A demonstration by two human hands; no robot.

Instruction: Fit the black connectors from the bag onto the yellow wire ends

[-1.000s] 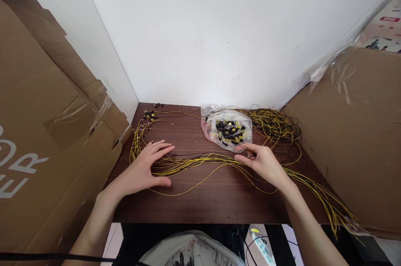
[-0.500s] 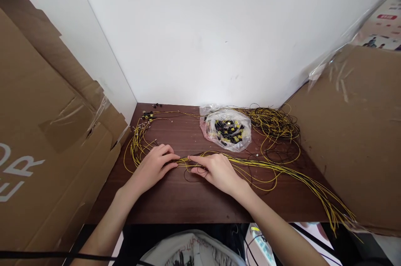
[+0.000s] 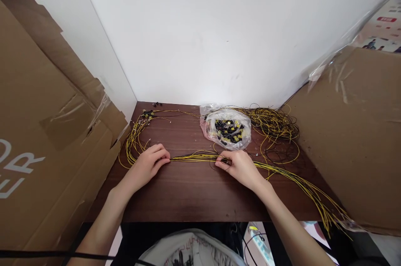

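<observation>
A long bundle of thin yellow and black wires (image 3: 192, 158) runs across the brown tabletop. My left hand (image 3: 150, 161) pinches the bundle between thumb and fingers at centre left. Further right, my right hand (image 3: 239, 168) has its fingers curled round the same wires. Between the hands the strands lie nearly straight and close together. Left of my left hand the wires curve up to small black and yellow connectors (image 3: 148, 114). Beyond my right hand they fan out and hang over the front right edge.
An open clear plastic bag (image 3: 230, 130) of black and yellow parts lies behind the bundle. A tangled wire heap (image 3: 275, 123) is at the back right. Cardboard boxes flank the table (image 3: 194, 201), left (image 3: 46, 124) and right (image 3: 351, 132). Behind stands a white wall (image 3: 213, 40).
My right hand has moved right along the wires and closed round them. My left hand has shifted slightly left and pinches the bundle. The loose strands between them are now straighter and tighter together.
</observation>
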